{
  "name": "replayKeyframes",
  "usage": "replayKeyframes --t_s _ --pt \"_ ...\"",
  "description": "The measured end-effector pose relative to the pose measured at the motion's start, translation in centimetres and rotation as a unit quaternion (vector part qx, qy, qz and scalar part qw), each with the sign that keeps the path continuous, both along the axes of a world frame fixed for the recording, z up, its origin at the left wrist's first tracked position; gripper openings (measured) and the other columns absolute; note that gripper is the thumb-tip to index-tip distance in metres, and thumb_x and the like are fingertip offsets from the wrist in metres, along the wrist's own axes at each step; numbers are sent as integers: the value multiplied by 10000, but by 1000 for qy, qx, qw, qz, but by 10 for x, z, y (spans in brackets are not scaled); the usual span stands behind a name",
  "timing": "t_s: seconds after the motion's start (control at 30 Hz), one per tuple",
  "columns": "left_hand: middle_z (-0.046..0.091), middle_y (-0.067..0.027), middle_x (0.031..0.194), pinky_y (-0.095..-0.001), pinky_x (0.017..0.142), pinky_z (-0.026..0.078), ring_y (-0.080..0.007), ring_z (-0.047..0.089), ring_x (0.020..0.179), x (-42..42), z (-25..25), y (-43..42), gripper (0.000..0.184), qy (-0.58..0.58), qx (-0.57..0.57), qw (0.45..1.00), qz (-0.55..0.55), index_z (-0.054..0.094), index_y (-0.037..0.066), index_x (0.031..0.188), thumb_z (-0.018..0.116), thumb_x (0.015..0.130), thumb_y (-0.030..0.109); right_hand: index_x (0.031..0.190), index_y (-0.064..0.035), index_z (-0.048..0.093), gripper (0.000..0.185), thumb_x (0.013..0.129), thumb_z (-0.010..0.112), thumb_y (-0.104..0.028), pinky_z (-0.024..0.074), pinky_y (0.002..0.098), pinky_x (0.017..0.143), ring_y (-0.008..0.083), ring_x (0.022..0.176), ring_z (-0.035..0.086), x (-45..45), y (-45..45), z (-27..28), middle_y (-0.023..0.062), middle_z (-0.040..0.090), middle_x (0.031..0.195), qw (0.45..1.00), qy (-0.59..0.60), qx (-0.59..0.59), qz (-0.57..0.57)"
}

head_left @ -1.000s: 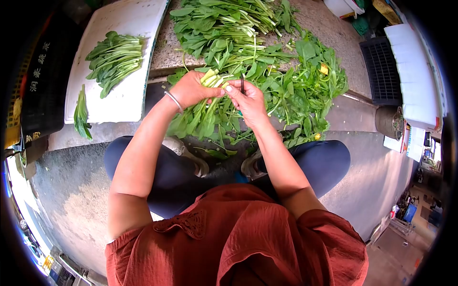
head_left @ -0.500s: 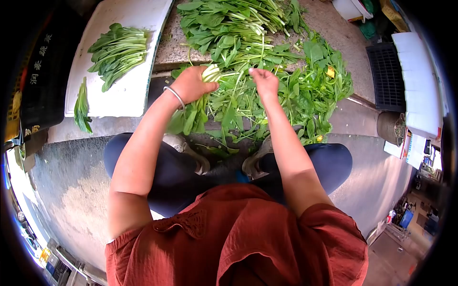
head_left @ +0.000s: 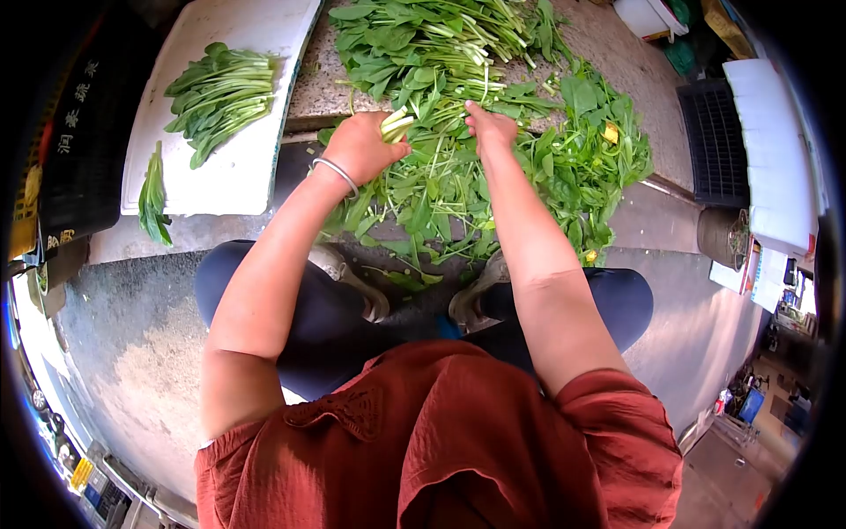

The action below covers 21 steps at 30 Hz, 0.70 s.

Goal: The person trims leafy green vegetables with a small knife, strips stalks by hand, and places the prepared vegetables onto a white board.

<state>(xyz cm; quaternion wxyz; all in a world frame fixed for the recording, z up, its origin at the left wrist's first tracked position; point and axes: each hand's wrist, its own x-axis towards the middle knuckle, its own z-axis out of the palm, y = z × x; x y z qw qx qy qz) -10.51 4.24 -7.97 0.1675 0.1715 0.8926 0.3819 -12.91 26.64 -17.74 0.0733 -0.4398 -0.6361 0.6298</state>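
My left hand (head_left: pixel 363 150), with a bracelet at its wrist, is closed around a small bunch of leafy greens (head_left: pixel 397 125). The pale stem ends stick out past the thumb, and most of its leaves are hidden by the hand. My right hand (head_left: pixel 493 130) is at the near edge of the large heap of greens (head_left: pixel 423 53), its fingers drawn together by the stems; what they pinch is too small to make out. Loose leaves and stems (head_left: pixel 432 194) lie below and between both hands.
On the left, a white board (head_left: pixel 220 189) carries a neat row of greens (head_left: pixel 225 97) and a single bunch (head_left: pixel 153 198) at its near edge. More discarded leaves (head_left: pixel 582 167) spread to the right. A black crate (head_left: pixel 716 141) and a white box (head_left: pixel 775 159) stand at far right.
My right hand has moved slightly up and forward toward the heap's stems. My left hand has shifted a little right and turned, still holding the bunch.
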Motion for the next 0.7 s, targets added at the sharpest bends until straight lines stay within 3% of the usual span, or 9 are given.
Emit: replayKeyframes --t_s 0.07,0.23,0.3,0.4,0.43,0.53,0.6,0.63,0.7 --pt "616 -177 749 -383 689 480 -326 600 716 1 6 2 303 20 -21 1000 2 620 51 854 678 669 284 656 13 594 271 656 765 -198 359 228 372 104 435 501 -4 -6 14 82 622 622 996 -78 47 9" --pt "613 -191 761 -400 719 478 -340 599 737 3 8 3 305 44 -65 997 2 615 44 871 663 677 274 655 31 593 251 640 760 -157 390 228 370 117 416 501 -8 -6 18 106 613 608 994 -105 30 -2" --pt "611 -170 731 -373 660 470 -324 595 691 5 4 3 276 75 -68 995 4 613 45 827 682 669 261 659 20 584 195 645 723 -116 362 224 342 114 403 497 -15 -5 15 88 594 578 991 -131 25 -30" --pt "610 -166 726 -379 658 468 -330 592 689 5 2 0 275 88 -63 994 1 616 52 823 686 663 264 663 52 541 180 656 679 -63 394 293 357 153 389 492 -12 -3 2 117 572 585 995 -68 -16 -74" --pt "610 -166 726 -379 658 468 -330 592 689 5 2 -1 275 90 -62 994 4 616 52 823 686 663 264 748 49 546 198 673 672 -84 383 255 362 125 433 512 -4 1 3 93 586 634 996 -53 -70 -19" --pt "609 -166 719 -383 656 467 -328 593 687 6 3 -3 284 114 -45 992 9 617 55 819 692 659 276 800 10 569 173 715 654 -114 358 202 374 89 497 526 29 1 14 55 598 674 986 3 -130 104" --pt "607 -171 735 -375 663 467 -322 594 709 8 9 -2 312 66 -53 996 11 619 65 839 705 645 293 810 -12 583 155 732 651 -128 346 184 382 78 522 529 57 -12 31 42 607 700 975 15 -159 152" --pt "626 -131 743 -337 660 473 -239 610 691 8 8 0 314 57 -40 998 5 619 54 854 733 645 260 819 -34 596 138 750 648 -142 334 167 390 66 547 532 69 -18 40 30 615 726 962 31 -189 196" --pt "632 -97 760 -308 658 474 -185 598 692 9 1 2 302 4 30 1000 -2 620 45 858 741 655 233 873 -52 610 154 771 646 -161 340 179 403 68 547 520 89 -30 51 21 604 758 951 50 -186 240"
